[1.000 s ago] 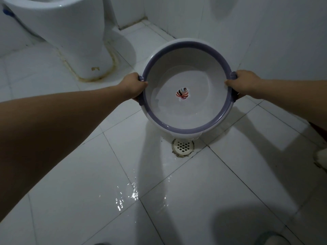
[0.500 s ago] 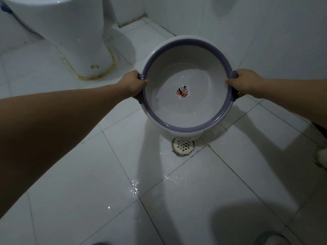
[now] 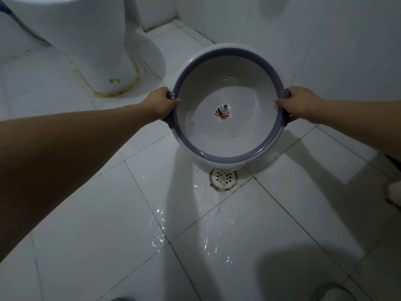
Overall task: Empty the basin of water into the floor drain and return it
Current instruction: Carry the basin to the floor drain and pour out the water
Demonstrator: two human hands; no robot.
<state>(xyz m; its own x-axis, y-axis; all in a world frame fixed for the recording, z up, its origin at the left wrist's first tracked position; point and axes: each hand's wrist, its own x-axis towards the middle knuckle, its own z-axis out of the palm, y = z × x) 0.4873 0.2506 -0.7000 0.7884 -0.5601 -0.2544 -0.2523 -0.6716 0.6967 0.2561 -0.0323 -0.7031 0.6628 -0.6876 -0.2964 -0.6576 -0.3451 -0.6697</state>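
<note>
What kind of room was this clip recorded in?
Most likely a small tiled bathroom: a toilet base stands on the wet white floor tiles, and a floor drain sits below the basin.

Dim bluish light; soft shadows, glints on wet floor (image 3: pixel 158 237); wide-angle bowing.

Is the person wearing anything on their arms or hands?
No. The left hand and the right hand are bare: no gloves, rings, watch or bracelets show. Both forearms are uncovered as far as the picture reaches, with no sleeve in view. They look long and wide near the camera because of the wide lens.
</note>
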